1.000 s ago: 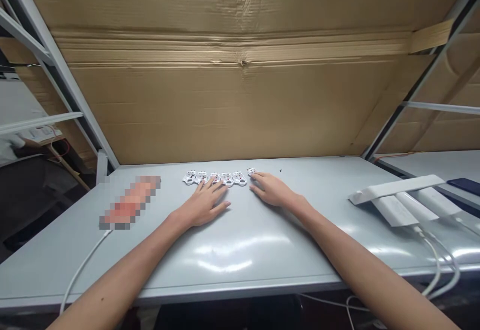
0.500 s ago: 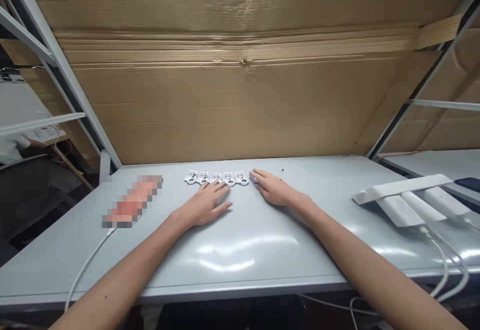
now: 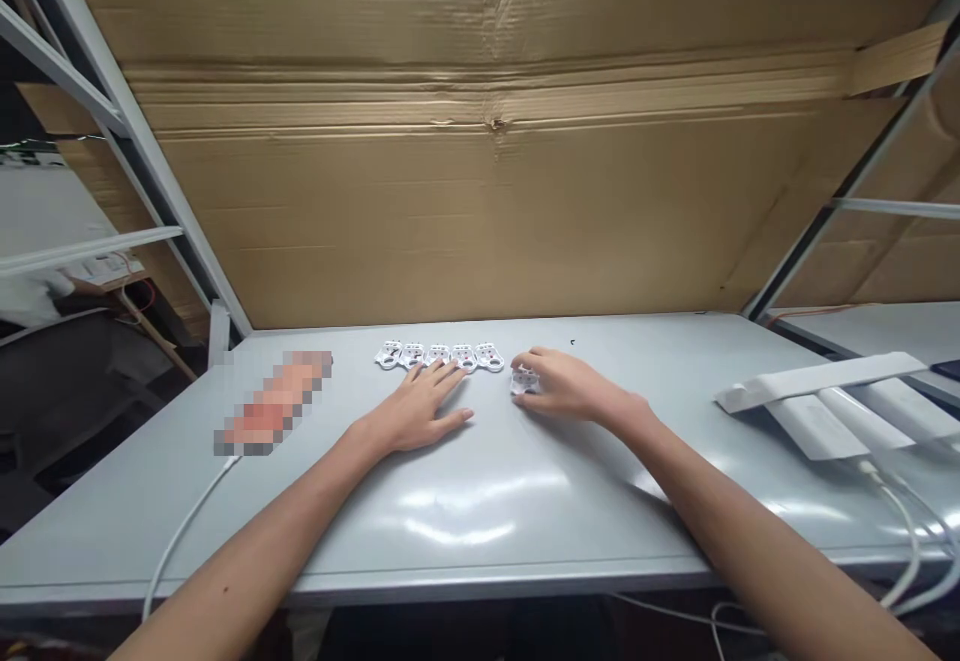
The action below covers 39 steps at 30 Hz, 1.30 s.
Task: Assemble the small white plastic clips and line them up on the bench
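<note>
Several small white plastic pieces (image 3: pixel 439 355), each with a ring-shaped hole at its near side, lie side by side in a row toward the back of the table. My left hand (image 3: pixel 416 411) rests flat with its fingers apart, the fingertips at the near edge of the row's middle pieces. To the right of the row, another white plastic piece (image 3: pixel 523 381) is between the thumb and fingers of my right hand (image 3: pixel 562 383). Part of that piece is hidden by the fingers.
A blurred-out object (image 3: pixel 274 406) with a white cable lies at left. White adapters on a power strip (image 3: pixel 832 381) lie at right, their cables hanging over the front edge. Cardboard (image 3: pixel 480 221) closes off the back; a tiny dark bit (image 3: pixel 572 342) lies near it.
My right hand has gone from lying flat over the separate white piece to gripping it between thumb and fingers. My left hand has stayed beside the row. The camera view has shifted slightly.
</note>
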Each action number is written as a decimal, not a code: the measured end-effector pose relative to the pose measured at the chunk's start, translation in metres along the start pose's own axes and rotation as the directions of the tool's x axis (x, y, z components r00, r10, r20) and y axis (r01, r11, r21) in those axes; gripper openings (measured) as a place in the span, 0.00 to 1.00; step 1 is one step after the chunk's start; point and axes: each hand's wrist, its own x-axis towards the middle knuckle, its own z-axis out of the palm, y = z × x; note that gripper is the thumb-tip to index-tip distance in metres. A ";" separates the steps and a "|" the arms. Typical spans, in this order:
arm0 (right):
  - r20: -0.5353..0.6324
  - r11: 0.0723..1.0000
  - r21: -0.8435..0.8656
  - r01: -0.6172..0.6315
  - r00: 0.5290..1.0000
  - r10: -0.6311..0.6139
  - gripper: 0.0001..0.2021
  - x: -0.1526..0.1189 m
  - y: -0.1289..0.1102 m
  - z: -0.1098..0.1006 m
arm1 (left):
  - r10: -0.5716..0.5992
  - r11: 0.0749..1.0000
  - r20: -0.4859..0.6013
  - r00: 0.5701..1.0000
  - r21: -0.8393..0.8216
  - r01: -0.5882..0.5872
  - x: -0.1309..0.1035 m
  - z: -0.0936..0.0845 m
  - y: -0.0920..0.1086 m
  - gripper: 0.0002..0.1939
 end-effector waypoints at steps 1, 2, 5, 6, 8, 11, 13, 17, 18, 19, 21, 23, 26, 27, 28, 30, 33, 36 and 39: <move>-0.007 0.998 0.030 0.054 0.999 -0.054 0.18 0.000 -0.004 0.003 | -0.001 1.000 -0.006 1.000 0.006 0.001 0.000 -0.001 0.000 0.33; -0.021 0.992 0.061 0.109 0.994 -0.108 0.20 0.000 -0.008 0.007 | -0.002 1.000 -0.012 1.000 0.012 0.003 -0.001 -0.001 0.000 0.33; -0.086 0.962 0.117 0.247 0.967 -0.238 0.23 0.005 -0.020 0.022 | 0.008 1.000 -0.041 0.999 0.027 -0.007 -0.003 -0.003 -0.001 0.33; -0.095 0.953 0.124 0.278 0.959 -0.267 0.24 0.006 -0.022 0.026 | 0.019 0.999 -0.052 0.998 0.031 -0.017 -0.003 -0.004 -0.001 0.32; -0.105 0.941 0.131 0.312 0.948 -0.299 0.25 0.009 -0.023 0.028 | 0.036 0.999 -0.066 0.997 0.039 -0.033 -0.004 -0.004 -0.002 0.32; -0.159 0.960 0.127 0.249 0.960 -0.228 0.22 0.010 -0.013 0.019 | 0.040 0.998 -0.062 0.997 0.055 -0.037 -0.004 -0.003 -0.001 0.32; -0.197 0.991 0.102 0.089 0.978 -0.068 0.18 0.009 0.000 0.011 | 0.038 0.997 -0.073 0.997 0.063 -0.034 -0.003 -0.001 0.000 0.31; -0.120 0.926 -0.053 -0.373 0.923 0.365 0.16 0.008 0.027 0.005 | 0.124 0.992 -0.210 0.970 0.029 -0.121 0.002 0.001 0.002 0.23; -0.098 0.894 -0.081 -0.441 0.896 0.434 0.16 0.008 0.031 0.006 | 0.151 0.988 -0.249 0.957 0.014 -0.152 0.003 0.000 0.003 0.21; -0.081 0.868 -0.103 -0.485 0.874 0.479 0.15 0.007 0.035 0.007 | 0.171 0.984 -0.277 0.945 -0.001 -0.178 0.003 0.000 0.003 0.20; -0.067 0.851 -0.125 -0.509 0.861 0.505 0.13 0.008 0.039 0.009 | 0.195 0.978 -0.284 0.939 -0.018 -0.209 0.003 -0.001 0.003 0.20; -0.066 0.848 -0.133 -0.513 0.858 0.509 0.11 0.008 0.041 0.008 | 0.213 0.974 -0.236 0.948 -0.021 -0.224 0.002 -0.001 0.003 0.21; -0.075 0.850 -0.111 -0.515 0.857 0.509 0.09 0.009 0.042 0.006 | 0.222 0.974 -0.152 0.963 -0.017 -0.227 0.001 0.000 0.002 0.23; -0.075 0.851 -0.097 -0.516 0.856 0.511 0.08 0.009 0.043 0.005 | 0.220 0.974 -0.137 0.966 -0.018 -0.225 0.000 0.000 0.002 0.23; -0.074 0.853 -0.082 -0.516 0.857 0.511 0.08 0.009 0.043 0.005 | 0.217 0.975 -0.127 0.968 -0.019 -0.221 0.000 0.001 0.002 0.23; -0.063 0.860 -0.050 -0.509 0.861 0.506 0.08 0.009 0.044 0.005 | 0.204 0.978 -0.115 0.972 -0.019 -0.208 -0.001 0.001 0.002 0.23; -0.049 0.879 -0.005 -0.476 0.879 0.475 0.08 0.009 0.044 0.007 | 0.182 0.983 -0.089 0.979 0.001 -0.182 -0.001 0.000 0.003 0.24; -0.043 0.903 0.037 -0.428 0.902 0.429 0.08 0.009 0.042 0.010 | 0.208 0.978 -0.085 0.974 0.032 -0.206 -0.001 -0.001 0.005 0.23; -0.041 0.922 0.082 -0.378 0.923 0.382 0.08 0.009 0.039 0.011 | 0.244 0.970 -0.118 0.963 0.025 -0.243 -0.001 -0.001 0.006 0.22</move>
